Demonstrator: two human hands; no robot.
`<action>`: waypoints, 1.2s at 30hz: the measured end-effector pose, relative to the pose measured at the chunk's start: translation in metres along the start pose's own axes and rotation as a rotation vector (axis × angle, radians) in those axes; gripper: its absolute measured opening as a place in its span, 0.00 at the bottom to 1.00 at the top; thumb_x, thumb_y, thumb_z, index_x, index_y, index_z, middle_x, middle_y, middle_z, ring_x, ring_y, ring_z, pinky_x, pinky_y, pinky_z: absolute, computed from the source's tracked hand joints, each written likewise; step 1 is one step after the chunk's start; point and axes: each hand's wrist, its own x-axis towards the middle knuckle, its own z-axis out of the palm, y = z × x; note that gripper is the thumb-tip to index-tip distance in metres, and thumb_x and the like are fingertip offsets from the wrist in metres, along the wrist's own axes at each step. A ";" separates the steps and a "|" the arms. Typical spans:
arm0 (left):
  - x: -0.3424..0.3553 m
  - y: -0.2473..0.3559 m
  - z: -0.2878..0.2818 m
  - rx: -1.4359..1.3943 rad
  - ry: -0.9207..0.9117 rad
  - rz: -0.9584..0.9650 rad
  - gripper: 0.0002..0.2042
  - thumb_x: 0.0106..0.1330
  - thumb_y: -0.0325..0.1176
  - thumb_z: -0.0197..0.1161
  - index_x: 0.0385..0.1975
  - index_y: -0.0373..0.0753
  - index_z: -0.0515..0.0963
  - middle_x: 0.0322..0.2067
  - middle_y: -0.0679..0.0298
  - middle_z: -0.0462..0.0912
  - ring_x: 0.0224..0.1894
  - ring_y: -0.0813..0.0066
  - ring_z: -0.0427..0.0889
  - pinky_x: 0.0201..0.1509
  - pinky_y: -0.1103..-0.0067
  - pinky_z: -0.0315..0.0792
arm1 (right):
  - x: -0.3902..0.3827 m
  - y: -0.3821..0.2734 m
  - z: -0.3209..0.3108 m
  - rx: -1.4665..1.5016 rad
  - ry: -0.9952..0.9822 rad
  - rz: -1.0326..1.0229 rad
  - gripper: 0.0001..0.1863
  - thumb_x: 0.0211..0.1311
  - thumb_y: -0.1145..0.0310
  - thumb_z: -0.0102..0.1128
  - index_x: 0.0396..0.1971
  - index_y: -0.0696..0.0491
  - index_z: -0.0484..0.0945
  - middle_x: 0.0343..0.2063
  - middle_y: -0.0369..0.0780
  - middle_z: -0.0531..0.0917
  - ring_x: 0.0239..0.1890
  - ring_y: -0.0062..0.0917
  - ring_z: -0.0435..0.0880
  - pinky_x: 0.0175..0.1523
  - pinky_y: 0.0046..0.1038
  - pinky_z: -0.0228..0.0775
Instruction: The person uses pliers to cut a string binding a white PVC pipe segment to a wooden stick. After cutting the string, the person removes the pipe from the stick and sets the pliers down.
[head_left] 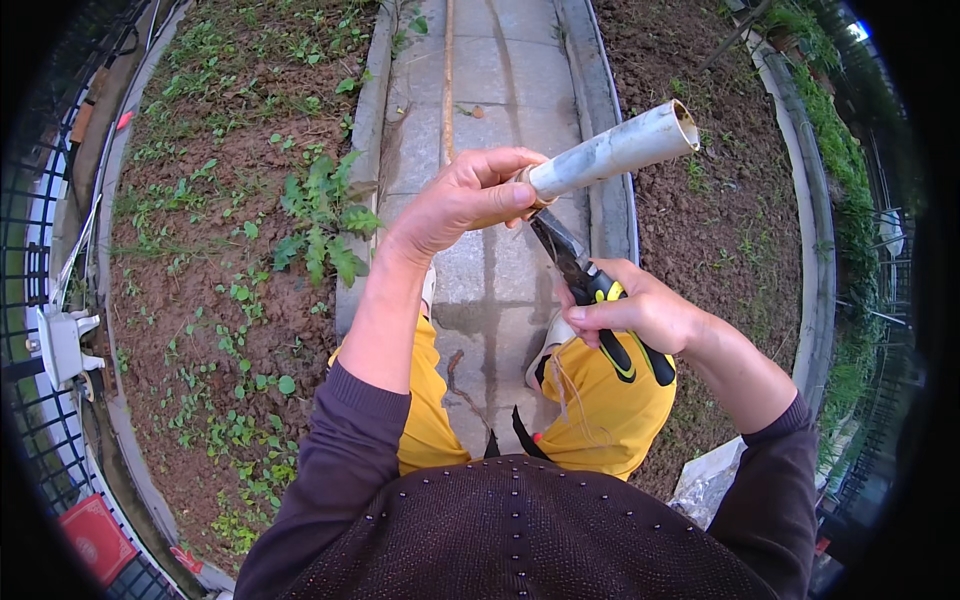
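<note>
Hands raised over a paved garden path, a pale tube gripped in one and pliers in the other.

Left hand (470,195) is wrapped tight round the lower end of a pale grey, weathered hollow tube (615,150), held in the air in front of the chest. Long axis of the tube runs from the left fist up and to the right, open mouth at the far upper-right end. Right hand (640,310) is closed on the yellow-and-black handles of a pair of dark steel pliers (585,275), lying just below and right of the left fist. Plier nose is pointed up-left, its tip touching or almost touching the tube end at the left thumb; exact contact cannot be told. Left hand is the nearer one to the tube. Stone path (500,90) and yellow trousers (610,400) are seen below, soil beds either side.
</note>
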 end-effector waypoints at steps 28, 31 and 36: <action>0.053 -0.044 0.054 0.898 0.436 -0.081 0.18 0.61 0.52 0.63 0.41 0.45 0.81 0.27 0.56 0.83 0.36 0.54 0.82 0.39 0.64 0.72 | 0.009 0.003 -0.073 -1.512 0.529 0.185 0.13 0.53 0.73 0.52 0.39 0.60 0.73 0.34 0.53 0.82 0.40 0.45 0.84 0.48 0.42 0.76; 0.051 -0.046 0.042 0.865 0.355 -0.024 0.19 0.62 0.47 0.65 0.46 0.41 0.78 0.35 0.53 0.83 0.42 0.55 0.82 0.46 0.66 0.72 | 0.010 0.010 -0.073 -1.559 0.577 0.068 0.13 0.53 0.72 0.53 0.40 0.60 0.72 0.37 0.53 0.81 0.41 0.45 0.84 0.48 0.42 0.77; 0.040 -0.045 0.033 0.741 0.232 0.098 0.22 0.61 0.40 0.68 0.51 0.36 0.75 0.44 0.53 0.82 0.48 0.59 0.81 0.53 0.71 0.71 | -0.004 -0.004 -0.073 -1.459 0.505 0.085 0.14 0.54 0.69 0.56 0.40 0.60 0.72 0.36 0.52 0.82 0.42 0.46 0.83 0.49 0.43 0.75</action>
